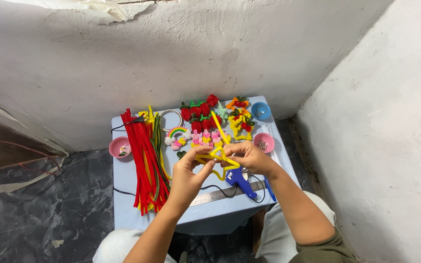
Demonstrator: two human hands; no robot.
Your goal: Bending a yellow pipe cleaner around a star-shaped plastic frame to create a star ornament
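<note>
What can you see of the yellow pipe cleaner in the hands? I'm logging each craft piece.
The yellow pipe cleaner is a fuzzy, wire-like stem bent into angular loops, roughly star-like. One straight end sticks up and away from the person, and a curl hangs below. The left hand and right hand pinch it from either side with their fingers, holding it above the small table, over the blue glue gun.

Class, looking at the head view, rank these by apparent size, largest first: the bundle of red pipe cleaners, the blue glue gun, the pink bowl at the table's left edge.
1. Bundle of red pipe cleaners
2. Blue glue gun
3. Pink bowl

The last two look close in size, so that order is unsure.
</note>
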